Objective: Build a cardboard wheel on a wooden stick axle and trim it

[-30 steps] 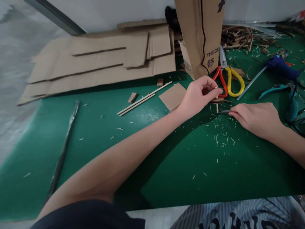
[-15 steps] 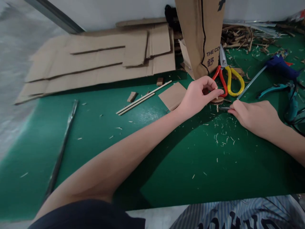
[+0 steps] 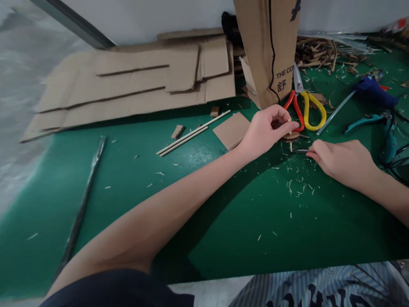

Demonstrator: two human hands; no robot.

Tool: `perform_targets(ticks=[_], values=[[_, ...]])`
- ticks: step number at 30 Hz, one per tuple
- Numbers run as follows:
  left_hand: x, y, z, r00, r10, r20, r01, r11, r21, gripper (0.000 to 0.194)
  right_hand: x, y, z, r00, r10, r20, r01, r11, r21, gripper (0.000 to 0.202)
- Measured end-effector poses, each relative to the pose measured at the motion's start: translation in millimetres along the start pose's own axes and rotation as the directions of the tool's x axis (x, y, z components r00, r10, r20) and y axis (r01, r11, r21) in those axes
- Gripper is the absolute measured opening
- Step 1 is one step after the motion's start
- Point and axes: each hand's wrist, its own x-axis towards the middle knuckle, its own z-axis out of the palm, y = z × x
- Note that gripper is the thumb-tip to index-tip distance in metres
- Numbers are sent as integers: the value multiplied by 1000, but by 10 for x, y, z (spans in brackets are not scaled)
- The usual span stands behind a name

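Between thumb and fingers, my left hand [image 3: 267,128] pinches the upper end of a thin wooden stick [image 3: 291,147]. The stick passes upright through a small round cardboard disc [image 3: 291,137], and its lower end shows beneath. My right hand [image 3: 340,157] is closed around a slim dark tool with a pointed metal tip [image 3: 300,151], which looks like a craft knife. Its tip lies at or very near the stick's lower end; contact is hard to tell. Just behind the disc lie scissors [image 3: 298,85] with one red and one yellow handle.
Pale shavings [image 3: 298,187] litter the green table [image 3: 223,230]. Two wooden sticks [image 3: 191,138] and a cardboard square [image 3: 232,130] lie left of my hands. Cardboard sheets [image 3: 128,85] and a tall carton [image 3: 271,51] stand behind. A blue glue gun [image 3: 377,91] and teal pliers [image 3: 388,136] sit right.
The tool's tip and my right hand have shifted slightly downward in view. My left hand keeps its pinch on the stick, and the whole view has moved a little.
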Motion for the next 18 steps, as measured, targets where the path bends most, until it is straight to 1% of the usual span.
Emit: perform_targets(ticks=[2,4,6,12,15,18], values=[[0,-8,1,1000,11,1,-11,1000,5,16,-1,14,46,998,22,-56,-21,1000,12,45],[0,-13,0,1000,13,4,-13,1000,2,14,15,19,66,996,34,-78,-33,999,13,44],[1,-13,-4,1000,3,9,-3,1000,0,13,40,13,51,998,29,-61,-29,999,13,45],[3,-13,-8,1000,12,17,-13,1000,12,12,63,-18,-75,997,-44,62,44,999,-10,48],[3,-13,-6,1000,23,14,-23,1000,18,12,46,-13,-69,998,-42,47,42,999,-3,47],[3,-9,-6,1000,24,15,-24,999,24,13,42,-4,-29,1000,12,-11,-12,1000,7,46]])
